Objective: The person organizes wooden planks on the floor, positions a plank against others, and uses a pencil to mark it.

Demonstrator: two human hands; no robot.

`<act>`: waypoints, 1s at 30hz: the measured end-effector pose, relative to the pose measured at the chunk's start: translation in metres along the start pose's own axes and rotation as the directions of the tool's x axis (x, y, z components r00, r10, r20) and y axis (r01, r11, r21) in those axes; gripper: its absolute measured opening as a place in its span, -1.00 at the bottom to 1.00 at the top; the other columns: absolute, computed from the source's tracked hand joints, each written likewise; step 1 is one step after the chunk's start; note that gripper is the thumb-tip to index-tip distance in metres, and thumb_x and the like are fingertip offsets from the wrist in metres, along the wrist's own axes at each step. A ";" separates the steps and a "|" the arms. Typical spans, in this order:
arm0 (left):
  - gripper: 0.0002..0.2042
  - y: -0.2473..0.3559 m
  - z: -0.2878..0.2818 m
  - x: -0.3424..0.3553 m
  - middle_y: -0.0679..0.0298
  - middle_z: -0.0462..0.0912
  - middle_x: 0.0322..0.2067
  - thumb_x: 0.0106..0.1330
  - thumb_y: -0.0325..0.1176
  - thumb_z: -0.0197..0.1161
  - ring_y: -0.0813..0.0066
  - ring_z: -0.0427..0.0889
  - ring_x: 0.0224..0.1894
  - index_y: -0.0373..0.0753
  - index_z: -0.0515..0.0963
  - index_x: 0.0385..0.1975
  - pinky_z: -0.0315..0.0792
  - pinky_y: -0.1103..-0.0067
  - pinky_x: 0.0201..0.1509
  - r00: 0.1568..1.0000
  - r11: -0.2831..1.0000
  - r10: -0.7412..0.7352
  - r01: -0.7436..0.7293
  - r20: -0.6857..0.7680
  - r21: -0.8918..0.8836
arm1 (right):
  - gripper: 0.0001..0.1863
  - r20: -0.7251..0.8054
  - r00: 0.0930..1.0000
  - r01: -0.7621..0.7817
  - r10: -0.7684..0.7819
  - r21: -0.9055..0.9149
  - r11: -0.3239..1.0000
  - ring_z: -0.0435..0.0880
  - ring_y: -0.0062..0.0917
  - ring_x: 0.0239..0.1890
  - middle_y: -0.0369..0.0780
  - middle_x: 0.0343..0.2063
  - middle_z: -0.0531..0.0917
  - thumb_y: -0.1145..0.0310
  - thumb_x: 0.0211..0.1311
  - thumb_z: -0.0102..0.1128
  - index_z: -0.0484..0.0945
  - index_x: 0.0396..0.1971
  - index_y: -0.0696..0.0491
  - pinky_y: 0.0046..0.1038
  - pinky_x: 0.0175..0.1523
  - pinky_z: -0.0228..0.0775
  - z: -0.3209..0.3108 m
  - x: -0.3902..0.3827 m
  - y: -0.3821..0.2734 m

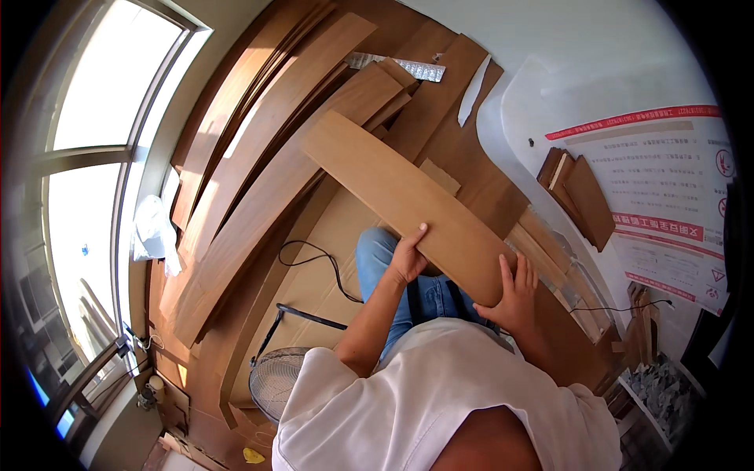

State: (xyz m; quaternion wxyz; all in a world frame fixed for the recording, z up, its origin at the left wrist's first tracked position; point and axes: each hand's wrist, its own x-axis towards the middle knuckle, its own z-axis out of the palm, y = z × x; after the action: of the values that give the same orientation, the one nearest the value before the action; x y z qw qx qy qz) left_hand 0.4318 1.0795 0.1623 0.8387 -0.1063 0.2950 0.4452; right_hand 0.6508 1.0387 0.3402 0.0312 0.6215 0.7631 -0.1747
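A wooden plank (393, 184) slants above your lap (432, 300), far end toward ten o'clock; your left hand (408, 255) clasps its left edge, your right hand (516, 294) its near end. Cardboard (345, 216) lies at eight o'clock, stacked boards (267, 196) at nine, white wall (597, 90) at two.

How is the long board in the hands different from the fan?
The board is long and flat; the fan looks round. The board is plain tan; the fan has grey mesh. The left hand and right hand touch the board; neither touches the fan.
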 end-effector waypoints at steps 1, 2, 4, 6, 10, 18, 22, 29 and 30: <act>-0.42 -0.013 0.001 0.003 0.10 0.41 0.21 0.35 -0.12 0.22 0.20 0.41 0.25 -0.30 0.27 0.26 0.32 0.23 0.31 1.000 0.999 -0.027 0.027 0.006 0.017 | 0.20 0.011 1.000 -0.020 0.019 0.018 1.000 0.22 0.09 0.23 0.20 0.21 0.18 0.02 -0.45 0.59 0.18 0.33 0.06 0.09 0.30 0.00 0.011 -0.015 0.010; -0.45 -0.027 0.000 0.003 0.12 0.47 0.17 0.35 -0.13 0.21 0.23 0.47 0.20 -0.32 0.30 0.24 0.39 0.26 0.26 0.998 0.998 -0.056 0.056 0.016 0.041 | 0.20 -0.010 0.999 -0.036 0.036 -0.001 0.999 0.21 0.09 0.24 0.21 0.21 0.18 0.03 -0.45 0.59 0.17 0.34 0.05 0.10 0.31 -0.01 0.022 -0.031 0.023; -0.46 -0.053 0.005 0.000 0.11 0.47 0.17 0.36 -0.13 0.19 0.21 0.48 0.19 -0.31 0.29 0.24 0.39 0.25 0.26 0.990 0.988 -0.138 0.135 0.032 0.076 | 0.21 -0.048 0.995 -0.091 0.090 -0.025 0.996 0.20 0.09 0.24 0.22 0.21 0.17 0.05 -0.45 0.60 0.16 0.34 0.04 0.10 0.32 -0.02 0.038 -0.063 0.044; -0.47 -0.086 0.008 0.004 0.09 0.46 0.17 0.37 -0.13 0.17 0.19 0.48 0.19 -0.30 0.29 0.24 0.40 0.25 0.26 0.969 0.965 -0.241 0.234 0.052 0.120 | 0.20 -0.063 0.984 -0.166 0.164 -0.023 0.986 0.17 0.10 0.27 0.21 0.24 0.15 0.04 -0.42 0.60 0.15 0.36 0.01 0.11 0.34 -0.05 0.051 -0.101 0.062; -0.51 -0.150 -0.011 0.010 0.15 0.49 0.16 0.37 -0.12 0.16 0.19 0.48 0.19 -0.26 0.35 0.20 0.39 0.27 0.25 0.976 0.969 -0.214 0.216 -0.029 0.119 | 0.18 0.013 0.958 -0.285 0.285 0.051 0.957 0.09 0.10 0.33 0.17 0.29 0.11 0.04 -0.34 0.60 0.14 0.38 -0.03 0.07 0.38 -0.07 0.076 -0.154 0.091; -0.52 -0.247 -0.005 -0.016 0.21 0.44 0.19 0.37 -0.13 0.13 0.20 0.37 0.26 -0.20 0.34 0.22 0.25 0.24 0.35 0.964 0.917 -0.259 0.263 -0.051 0.299 | 0.03 -0.011 0.875 -0.474 0.484 0.188 0.860 0.24 0.01 0.26 0.05 0.26 0.25 -0.12 -0.05 0.41 0.14 0.37 0.02 -0.05 0.34 0.08 0.116 -0.288 0.125; -0.48 -0.265 -0.023 -0.036 0.21 0.41 0.21 0.33 -0.10 0.19 0.17 0.33 0.28 -0.17 0.34 0.23 0.22 0.19 0.36 0.943 0.834 -0.317 0.326 -0.097 0.444 | -0.22 0.148 0.643 -0.674 0.751 0.575 0.464 0.53 -0.10 -0.01 0.01 -0.03 0.55 -0.22 0.14 0.18 0.43 0.17 0.11 -0.17 0.10 0.37 0.158 -0.353 0.158; -0.56 -0.253 -0.018 -0.073 0.14 0.41 0.21 0.37 -0.14 0.17 0.18 0.37 0.24 -0.22 0.42 0.17 0.25 0.18 0.35 0.929 0.746 -0.369 0.301 -0.008 0.593 | -0.22 0.198 0.527 -0.751 0.827 0.564 0.344 0.65 -0.14 -0.37 -0.05 -0.52 0.65 -0.40 0.16 -0.05 0.66 -0.49 0.16 -0.20 -0.25 0.45 0.190 -0.406 0.147; -0.58 -0.242 -0.012 -0.075 0.13 0.42 0.21 0.36 -0.17 0.18 0.18 0.38 0.23 -0.24 0.44 0.14 0.26 0.19 0.34 0.936 0.770 -0.350 0.274 0.023 0.576 | -0.24 0.118 0.539 -0.713 0.834 0.592 0.377 0.65 -0.17 -0.41 -0.08 -0.55 0.65 -0.39 0.13 0.00 0.65 -0.52 0.14 -0.22 -0.29 0.45 0.181 -0.400 0.147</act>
State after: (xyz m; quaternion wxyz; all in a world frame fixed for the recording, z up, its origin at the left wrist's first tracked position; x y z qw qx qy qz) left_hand 0.5909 0.8826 0.1762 0.9117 0.1274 0.3366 0.1982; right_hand 0.8512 0.6330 0.2432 -0.1565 0.8970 0.2872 -0.2974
